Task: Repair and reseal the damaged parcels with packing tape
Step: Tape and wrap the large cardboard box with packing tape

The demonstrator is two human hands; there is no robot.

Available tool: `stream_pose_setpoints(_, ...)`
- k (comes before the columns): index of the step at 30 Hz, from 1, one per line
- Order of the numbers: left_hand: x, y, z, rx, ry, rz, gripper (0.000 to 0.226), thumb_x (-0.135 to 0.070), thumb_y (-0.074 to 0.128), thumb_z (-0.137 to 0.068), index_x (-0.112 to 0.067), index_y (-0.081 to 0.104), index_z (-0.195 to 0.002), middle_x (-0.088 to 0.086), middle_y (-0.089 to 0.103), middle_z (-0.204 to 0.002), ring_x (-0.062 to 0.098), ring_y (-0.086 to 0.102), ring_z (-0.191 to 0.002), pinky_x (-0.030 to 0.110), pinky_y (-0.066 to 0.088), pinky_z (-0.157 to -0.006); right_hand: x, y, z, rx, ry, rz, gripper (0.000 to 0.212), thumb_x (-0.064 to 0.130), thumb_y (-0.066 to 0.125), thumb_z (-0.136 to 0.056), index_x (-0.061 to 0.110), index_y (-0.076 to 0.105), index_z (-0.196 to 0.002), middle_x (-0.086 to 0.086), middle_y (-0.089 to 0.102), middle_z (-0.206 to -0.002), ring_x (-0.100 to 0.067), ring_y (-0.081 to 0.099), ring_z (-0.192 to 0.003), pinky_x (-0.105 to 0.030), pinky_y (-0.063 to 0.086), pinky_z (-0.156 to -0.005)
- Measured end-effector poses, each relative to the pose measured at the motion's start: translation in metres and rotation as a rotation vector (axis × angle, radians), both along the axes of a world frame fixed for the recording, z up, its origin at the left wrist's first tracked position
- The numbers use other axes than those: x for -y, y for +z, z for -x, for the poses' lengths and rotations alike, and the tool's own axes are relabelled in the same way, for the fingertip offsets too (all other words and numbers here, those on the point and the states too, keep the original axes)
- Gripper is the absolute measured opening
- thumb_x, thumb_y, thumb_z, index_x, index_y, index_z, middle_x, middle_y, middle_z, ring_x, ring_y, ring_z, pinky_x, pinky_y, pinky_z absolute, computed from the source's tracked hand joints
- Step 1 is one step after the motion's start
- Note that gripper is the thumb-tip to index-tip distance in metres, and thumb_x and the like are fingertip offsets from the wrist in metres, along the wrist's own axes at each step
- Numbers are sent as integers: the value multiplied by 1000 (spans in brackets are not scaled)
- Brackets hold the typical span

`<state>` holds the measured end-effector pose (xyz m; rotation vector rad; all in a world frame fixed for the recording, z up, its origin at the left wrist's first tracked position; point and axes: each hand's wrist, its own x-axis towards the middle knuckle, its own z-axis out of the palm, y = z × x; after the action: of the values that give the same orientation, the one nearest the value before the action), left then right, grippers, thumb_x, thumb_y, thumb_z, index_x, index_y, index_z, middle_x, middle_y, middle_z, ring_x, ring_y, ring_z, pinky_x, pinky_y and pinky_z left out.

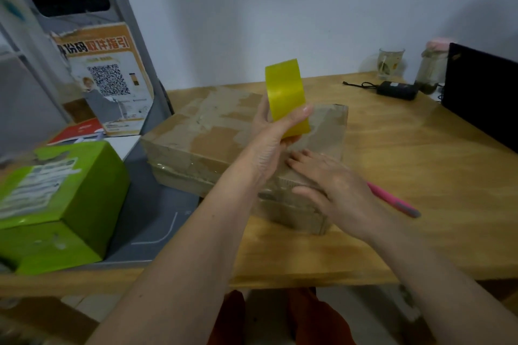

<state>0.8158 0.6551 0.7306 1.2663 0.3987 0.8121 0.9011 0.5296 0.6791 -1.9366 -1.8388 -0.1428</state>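
Observation:
A worn brown cardboard parcel (213,131) lies flat on the wooden table (420,176), its top patched with old tape. My left hand (273,134) grips a yellow roll of packing tape (286,92), held upright above the parcel's top. My right hand (333,179) rests flat with straight fingers on the parcel's near right corner, thumb over the front edge. A clear strip of tape seems to run from the roll toward the box, but I cannot tell for sure.
A green box (56,204) sits at the left on a grey platform (151,213). A pink pen (398,202) lies right of the parcel. At the back right stand a black power adapter (395,89), a glass (391,63), a jar (430,70) and a dark laptop (482,92).

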Motion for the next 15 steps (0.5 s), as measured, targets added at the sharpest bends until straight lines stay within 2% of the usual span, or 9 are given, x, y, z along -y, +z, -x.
stream_pose_setpoints(2, -16, 5, 15, -30, 77, -86, 100, -40, 84, -47, -15, 50, -137, -11, 73, -93, 5, 69, -84, 25, 53, -70, 6, 4, -3, -115, 44, -19, 54, 48, 30, -93, 26, 45, -141, 13, 38, -147, 1, 25, -139, -18, 13, -116)
stream_pose_setpoints(4, -40, 13, 35, -40, 157, -126, 112, -40, 88, -44, -22, 42, -144, -13, 73, -99, 8, 69, -94, 29, 54, -76, 12, 2, 1, -269, 7, -85, 48, 45, 27, -97, 28, 48, -137, 16, 41, -144, 9, 24, -136, -13, 11, -115)
stream_pose_setpoints(7, -77, 22, 69, -70, 308, -171, 120, -45, 95, -45, -32, 34, -148, -3, 60, -131, 17, 61, -115, 34, 54, -87, 15, -8, 14, -415, -194, -246, 50, 51, 31, -96, 29, 45, -139, 16, 32, -149, 5, 20, -140, -25, 18, -117)
stream_pose_setpoints(10, -104, 19, 97, -121, 456, -211, 118, -52, 91, -45, -38, 34, -147, -4, 58, -133, 18, 60, -116, 37, 54, -89, 12, -15, 29, -578, -323, -279, 64, 55, 43, -87, 29, 35, -145, 16, 18, -155, -1, 13, -143, -28, 19, -113)
stream_pose_setpoints(12, -117, 14, 107, -165, 536, -236, 122, -59, 92, -39, -42, 34, -145, -5, 56, -134, 18, 60, -116, 40, 54, -94, 8, -18, 34, -655, -342, -293, 56, 50, 49, -89, 31, 41, -141, 12, 16, -157, -4, 14, -143, -32, 22, -113)
stream_pose_setpoints(15, -131, 12, 115, -216, 594, -257, 129, -65, 91, -32, -44, 31, -145, -4, 53, -138, 18, 60, -117, 42, 52, -98, 4, -19, 35, -771, -364, -335, 34, 39, 51, -94, 32, 55, -127, 9, 13, -159, -4, 13, -143, -33, 27, -111)
